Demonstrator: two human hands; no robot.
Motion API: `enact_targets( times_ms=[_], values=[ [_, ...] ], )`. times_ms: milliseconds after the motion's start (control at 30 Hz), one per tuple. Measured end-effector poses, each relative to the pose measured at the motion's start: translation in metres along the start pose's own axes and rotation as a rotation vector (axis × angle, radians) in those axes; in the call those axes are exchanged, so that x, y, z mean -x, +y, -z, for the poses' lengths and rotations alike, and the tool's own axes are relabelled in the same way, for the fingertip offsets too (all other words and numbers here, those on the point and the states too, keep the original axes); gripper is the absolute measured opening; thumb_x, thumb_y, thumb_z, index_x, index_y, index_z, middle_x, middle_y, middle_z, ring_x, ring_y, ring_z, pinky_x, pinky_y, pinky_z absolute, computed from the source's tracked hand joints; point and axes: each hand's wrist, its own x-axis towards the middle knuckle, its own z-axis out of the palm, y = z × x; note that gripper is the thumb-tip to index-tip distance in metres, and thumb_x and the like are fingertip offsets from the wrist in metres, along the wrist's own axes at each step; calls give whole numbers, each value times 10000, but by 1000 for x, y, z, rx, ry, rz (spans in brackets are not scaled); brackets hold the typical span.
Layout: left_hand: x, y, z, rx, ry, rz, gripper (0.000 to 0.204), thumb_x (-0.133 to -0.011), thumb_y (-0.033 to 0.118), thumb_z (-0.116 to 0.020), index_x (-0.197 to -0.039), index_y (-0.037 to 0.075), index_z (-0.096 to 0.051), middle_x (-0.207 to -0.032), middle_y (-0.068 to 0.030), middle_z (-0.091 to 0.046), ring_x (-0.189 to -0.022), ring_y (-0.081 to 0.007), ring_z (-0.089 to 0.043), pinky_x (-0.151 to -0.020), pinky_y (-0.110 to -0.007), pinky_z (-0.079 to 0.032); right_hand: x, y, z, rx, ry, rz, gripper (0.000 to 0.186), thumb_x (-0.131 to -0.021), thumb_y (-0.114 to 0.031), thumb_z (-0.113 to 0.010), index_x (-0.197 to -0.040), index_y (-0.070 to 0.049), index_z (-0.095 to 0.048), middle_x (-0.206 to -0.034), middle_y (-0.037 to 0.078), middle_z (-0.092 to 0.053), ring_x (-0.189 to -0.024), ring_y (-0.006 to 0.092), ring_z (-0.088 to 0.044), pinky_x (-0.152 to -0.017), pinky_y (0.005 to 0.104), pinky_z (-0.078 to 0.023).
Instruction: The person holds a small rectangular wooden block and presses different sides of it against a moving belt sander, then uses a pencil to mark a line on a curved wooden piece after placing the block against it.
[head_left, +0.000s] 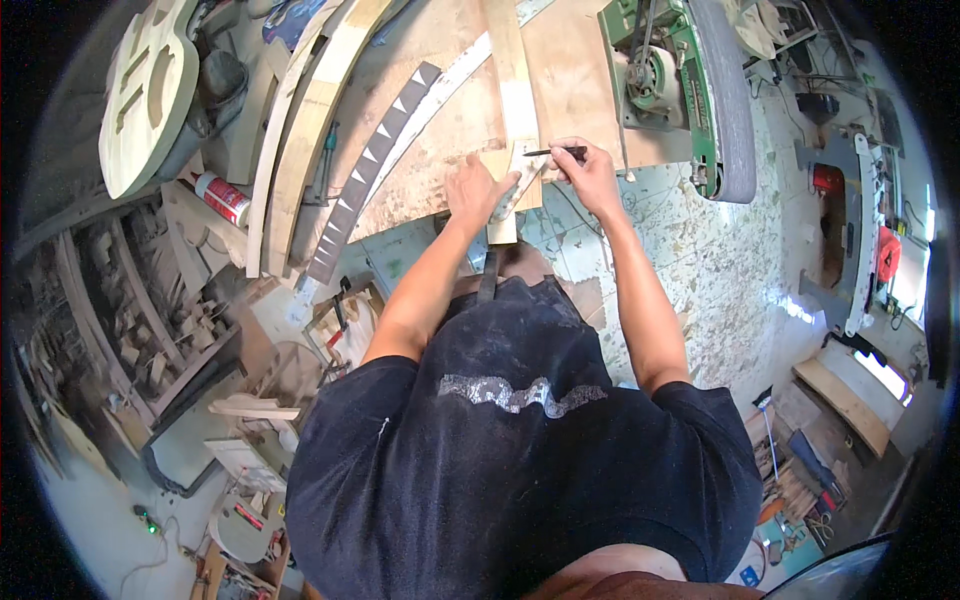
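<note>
My right hand grips a slim dark pen, its tip pointing left. Below that tip lies a pale, speckled flat piece, slanting over a long light wooden strip. My left hand rests at the piece's left side with the thumb against its edge; whether the other fingers hold anything is hard to make out. A small yellowish wood piece shows beside that hand. The strip runs away from me across the plywood bench top, and its near end juts past the edge.
At the right of the bench stands a green belt sander. Leftward lie a dark curved strip with white triangles, curved wooden lengths, a red-and-white bottle and a pale guitar body.
</note>
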Motion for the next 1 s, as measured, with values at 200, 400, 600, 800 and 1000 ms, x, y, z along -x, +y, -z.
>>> enact_targets(
  times_ms=[200,400,600,800,1000],
  values=[
    [2,6,2,-36,-52,45,846,-746,641,-725,-1118,-90,-518,-889,-265,-710,-884,-413,-710,-841,-482,-545,-30,-3,-9,285,-205,87,283,-962,-231,-634,-977,46,-690,-761,90,-701,-697,134,-659,-662,293,-524],
    [1,11,5,-46,-66,62,807,-751,628,-713,-1090,-80,-526,-897,-263,-712,-892,-409,-711,-836,-476,-547,-63,5,-32,503,-506,116,370,-919,-316,-637,-815,36,-684,-722,175,-699,-692,285,-692,-675,375,-531],
    [1,12,6,-37,-80,63,797,-745,610,-709,-1087,-86,-528,-916,-260,-714,-909,-402,-708,-857,-467,-540,-70,3,-39,618,-627,165,389,-931,-338,-592,-865,30,-699,-731,162,-697,-686,284,-674,-662,392,-517],
    [1,10,5,-33,-92,52,786,-747,578,-717,-1099,-97,-523,-945,-267,-711,-924,-402,-703,-874,-468,-528,-78,-11,-35,771,-493,308,376,-932,-322,-590,-872,35,-691,-830,267,-677,-817,422,-669,-739,490,-519],
    [-3,13,8,-28,-88,49,823,-727,565,-741,-1137,-117,-532,-954,-270,-710,-923,-393,-703,-871,-454,-526,-87,-21,-28,863,-367,356,335,-936,-305,-593,-947,13,-698,-847,256,-675,-789,418,-654,-715,452,-508]
  ],
)
